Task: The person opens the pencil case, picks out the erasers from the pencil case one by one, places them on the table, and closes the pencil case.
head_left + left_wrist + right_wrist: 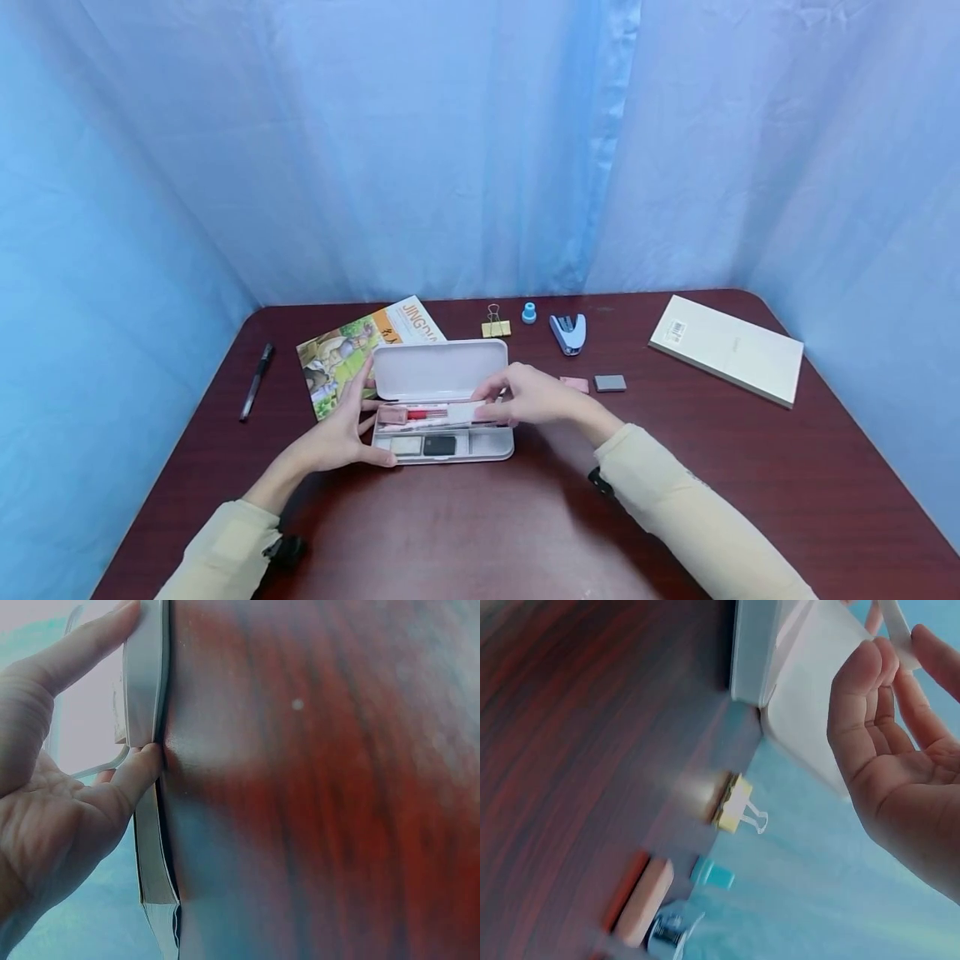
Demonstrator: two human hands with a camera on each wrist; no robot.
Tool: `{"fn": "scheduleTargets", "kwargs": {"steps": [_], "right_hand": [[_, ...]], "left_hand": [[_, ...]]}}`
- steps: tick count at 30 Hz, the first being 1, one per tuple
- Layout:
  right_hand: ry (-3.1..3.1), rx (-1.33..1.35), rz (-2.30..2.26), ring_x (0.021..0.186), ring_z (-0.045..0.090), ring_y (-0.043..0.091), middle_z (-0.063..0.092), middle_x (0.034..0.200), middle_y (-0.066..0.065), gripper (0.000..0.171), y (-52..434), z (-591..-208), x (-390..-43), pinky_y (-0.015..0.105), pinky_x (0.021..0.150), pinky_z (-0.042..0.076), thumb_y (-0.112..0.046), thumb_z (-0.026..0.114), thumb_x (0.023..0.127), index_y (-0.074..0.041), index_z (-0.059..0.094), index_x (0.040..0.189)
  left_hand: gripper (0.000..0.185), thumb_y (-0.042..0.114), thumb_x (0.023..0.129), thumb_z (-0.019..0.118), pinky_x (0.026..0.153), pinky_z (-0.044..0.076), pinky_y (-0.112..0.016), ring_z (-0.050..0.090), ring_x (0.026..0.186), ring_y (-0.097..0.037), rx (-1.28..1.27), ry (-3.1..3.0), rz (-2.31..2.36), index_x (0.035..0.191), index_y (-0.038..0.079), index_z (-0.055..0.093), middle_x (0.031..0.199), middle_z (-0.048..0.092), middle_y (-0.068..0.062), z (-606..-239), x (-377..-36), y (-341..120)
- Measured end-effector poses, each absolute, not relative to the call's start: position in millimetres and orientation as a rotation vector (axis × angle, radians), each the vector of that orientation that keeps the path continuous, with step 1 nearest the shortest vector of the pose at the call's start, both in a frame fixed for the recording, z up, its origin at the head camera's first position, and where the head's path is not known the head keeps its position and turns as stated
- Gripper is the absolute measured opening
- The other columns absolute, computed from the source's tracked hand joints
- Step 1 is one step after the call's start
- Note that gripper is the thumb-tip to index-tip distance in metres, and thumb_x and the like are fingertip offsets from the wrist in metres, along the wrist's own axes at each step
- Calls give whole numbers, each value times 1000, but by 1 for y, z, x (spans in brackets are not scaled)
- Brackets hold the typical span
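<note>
Both hands at the open white plastic pencil case (442, 408)
Left hand (337, 437), fingers straight, steadies its end; right hand (528, 398) pinches a white strip (467, 411), which may slip and drop.

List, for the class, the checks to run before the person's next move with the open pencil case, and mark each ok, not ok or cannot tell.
1. Lid of the pencil case is fully open: ok, it stands up behind the tray.
2. Left hand steadies the case: ok, straight fingers touch its left end.
3. Right hand has a firm hold on the white strip over the tray: cannot tell, the fingers hide the contact.
4. Room in the upper compartment: cannot tell, the red pen already lies there.
5. The pink eraser and grey eraser are close to the right hand: ok.
</note>
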State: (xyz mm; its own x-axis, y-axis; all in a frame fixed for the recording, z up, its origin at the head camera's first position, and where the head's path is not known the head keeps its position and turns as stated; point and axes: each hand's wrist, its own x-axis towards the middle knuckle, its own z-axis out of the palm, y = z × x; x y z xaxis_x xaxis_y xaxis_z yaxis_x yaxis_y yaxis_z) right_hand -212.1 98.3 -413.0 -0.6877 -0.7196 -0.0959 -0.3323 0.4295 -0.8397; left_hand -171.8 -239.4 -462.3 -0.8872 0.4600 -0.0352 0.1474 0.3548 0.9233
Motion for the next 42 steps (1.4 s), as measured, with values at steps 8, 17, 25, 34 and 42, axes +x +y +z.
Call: {"fn": "scheduleTargets", "kwargs": {"steps": [8,17,25,34,42], "right_hand": [[2198,-724,-1231,70,68,40,72,87,20,21,130,-409,-208,49,66,61,-18,74,95,-6,74,113],[2144,-557,-1324,70,70,34,69,99,24,29,169,-400,-210,45,57,62,-24,73,96,-6,72,119],[2196,-412,-1388,71,69,40,64,103,30,35,213,-403,-209,50,59,62,-30,75,95,-6,71,120],[2269,-283,-1381,76,69,37,62,104,31,45,277,-412,-209,49,67,63,-29,71,98,0,62,131],[2316,-148,-1322,79,66,29,57,113,24,51,331,-425,-216,42,72,63,-32,63,103,5,55,137]], "left_hand": [[148,12,68,97,112,39,-52,40,138,-39,535,2318,1563,160,39,-16,153,13,-13,-463,-170,-239],[148,12,68,97,111,39,-52,40,138,-39,543,2323,1558,160,38,-16,153,13,-14,-461,-170,-240],[146,13,69,96,110,39,-53,40,138,-41,536,2343,1542,160,39,-15,153,12,-15,-460,-170,-245],[147,11,68,97,111,39,-52,39,139,-39,533,2326,1552,161,38,-15,152,13,-12,-458,-172,-243],[148,12,68,97,111,40,-51,40,139,-38,526,2318,1552,160,39,-15,152,14,-12,-461,-172,-241]]}}
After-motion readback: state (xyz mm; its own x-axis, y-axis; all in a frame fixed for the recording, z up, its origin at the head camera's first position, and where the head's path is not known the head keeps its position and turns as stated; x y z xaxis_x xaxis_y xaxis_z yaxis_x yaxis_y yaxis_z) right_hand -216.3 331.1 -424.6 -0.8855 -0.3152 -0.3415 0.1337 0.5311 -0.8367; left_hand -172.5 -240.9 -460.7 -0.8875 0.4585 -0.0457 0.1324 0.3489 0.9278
